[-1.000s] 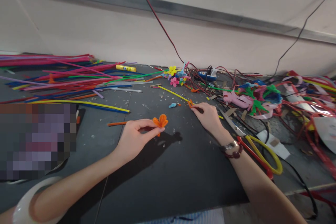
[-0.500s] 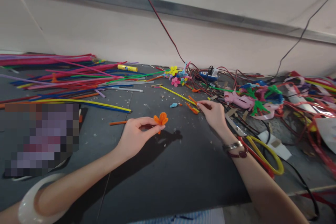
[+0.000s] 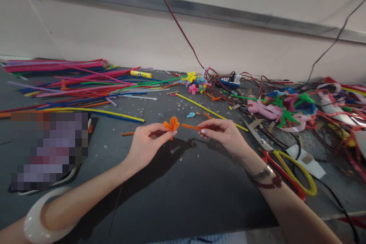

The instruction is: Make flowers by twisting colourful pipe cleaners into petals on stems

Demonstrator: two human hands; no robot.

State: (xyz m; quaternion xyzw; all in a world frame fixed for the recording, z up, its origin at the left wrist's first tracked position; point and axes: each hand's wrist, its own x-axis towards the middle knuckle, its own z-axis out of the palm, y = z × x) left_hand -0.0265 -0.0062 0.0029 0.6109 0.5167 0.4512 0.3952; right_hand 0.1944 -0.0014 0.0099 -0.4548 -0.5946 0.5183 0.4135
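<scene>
My left hand (image 3: 147, 145) pinches a small orange pipe-cleaner flower (image 3: 171, 124) just above the dark table (image 3: 183, 187). My right hand (image 3: 225, 133) pinches a short orange pipe-cleaner piece (image 3: 191, 126), whose free end points at the flower and lies close beside it. Both hands hover near the middle of the table, a few centimetres apart.
Long coloured pipe cleaners (image 3: 71, 84) lie heaped at the left. A yellow glue stick (image 3: 141, 74), finished small flowers (image 3: 196, 82), a long yellow pipe cleaner (image 3: 211, 112), a tangle of cables and crafts (image 3: 283, 106) and red-yellow scissors (image 3: 286, 164) sit behind and right. A blurred patch (image 3: 48, 150) lies left.
My right hand picked up the short orange piece from the table near the yellow pipe cleaner and brought it left to the flower. The left hand stayed almost still, raising the flower slightly.
</scene>
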